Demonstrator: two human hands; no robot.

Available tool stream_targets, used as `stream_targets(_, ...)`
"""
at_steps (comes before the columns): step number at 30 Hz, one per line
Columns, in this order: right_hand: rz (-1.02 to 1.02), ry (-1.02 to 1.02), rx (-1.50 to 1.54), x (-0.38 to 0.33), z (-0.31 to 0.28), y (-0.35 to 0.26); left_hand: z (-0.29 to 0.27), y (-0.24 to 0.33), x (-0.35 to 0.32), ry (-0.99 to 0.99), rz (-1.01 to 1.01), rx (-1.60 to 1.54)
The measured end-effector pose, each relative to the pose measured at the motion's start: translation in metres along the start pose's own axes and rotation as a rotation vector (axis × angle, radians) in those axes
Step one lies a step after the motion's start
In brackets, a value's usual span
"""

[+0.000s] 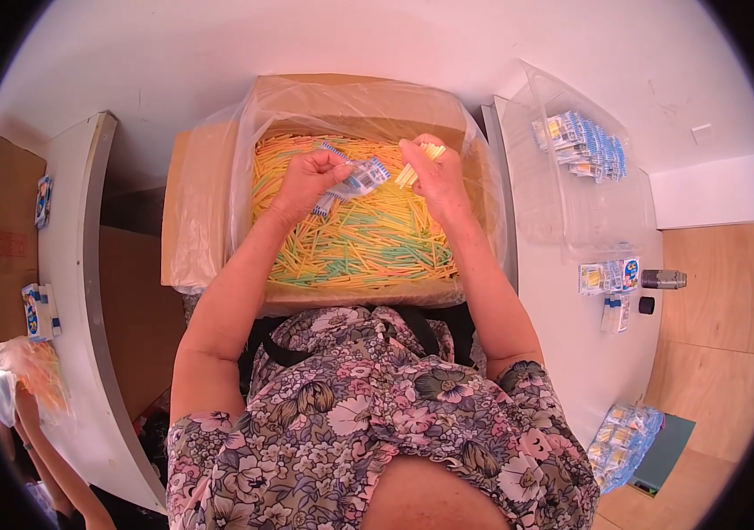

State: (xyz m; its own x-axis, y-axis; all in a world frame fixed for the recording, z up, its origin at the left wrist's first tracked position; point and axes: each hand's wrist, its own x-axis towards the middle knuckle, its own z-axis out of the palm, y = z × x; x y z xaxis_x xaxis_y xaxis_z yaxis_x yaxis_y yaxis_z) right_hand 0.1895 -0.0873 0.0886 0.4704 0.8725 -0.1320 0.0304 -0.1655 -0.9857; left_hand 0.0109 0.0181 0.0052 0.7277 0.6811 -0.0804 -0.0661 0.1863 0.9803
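Note:
A cardboard box (324,81) lined with a clear plastic bag (209,208) stands in front of me. It is filled with thin short sticks (364,252) in yellow, orange and green; their exact kind I cannot make out. Above them, my left hand (308,185) pinches small clear packets with blue-and-white edges (366,177). One points toward my right hand, and others stick out above and below my fingers. My right hand (444,187) is closed round a bundle of pale yellow sticks (419,165), just right of the packet and apart from it.
To the right, a clear plastic bin (571,212) holds several filled packets (584,146). More packets (608,276) lie by a dark cylinder (664,279) on the white table (554,309). At far left, another person's arm (50,459) reaches to a bag of sticks (37,375).

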Motion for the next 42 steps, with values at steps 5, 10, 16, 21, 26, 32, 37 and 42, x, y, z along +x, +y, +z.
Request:
stream_targets(5, 0.059, -0.068, 0.174, 0.005, -0.001, -0.006, 0.003, 0.009, 0.001, 0.052, 0.029, -0.136)
stream_targets(10, 0.076, -0.126, -0.003, 0.003, -0.007, -0.016, 0.001, 0.012, -0.001, 0.035, -0.025, -0.024)
stream_targets(16, -0.027, -0.267, -0.446, -0.006, -0.007, -0.008, 0.001, 0.013, 0.0, 0.038, 0.016, -0.132)
stream_targets(21, -0.183, -0.275, -0.368, -0.005, 0.003, 0.001, 0.003, 0.014, 0.0, -0.025, 0.016, -0.085)
stream_targets(26, -0.097, -0.266, -0.268, -0.01, 0.005, -0.003, 0.006, 0.017, -0.002, -0.041, -0.015, 0.039)
stream_targets(32, 0.075, -0.247, -0.195, -0.013, -0.005, -0.005, 0.0, 0.008, -0.002, 0.0, 0.104, -0.03)
stream_targets(37, 0.05, -0.11, 0.041, 0.0, -0.005, -0.018, 0.004, 0.018, -0.004, -0.004, 0.031, -0.027)
stream_targets(42, -0.17, -0.045, -0.096, 0.003, 0.024, -0.035, 0.005, 0.017, -0.004, -0.007, 0.086, -0.018)
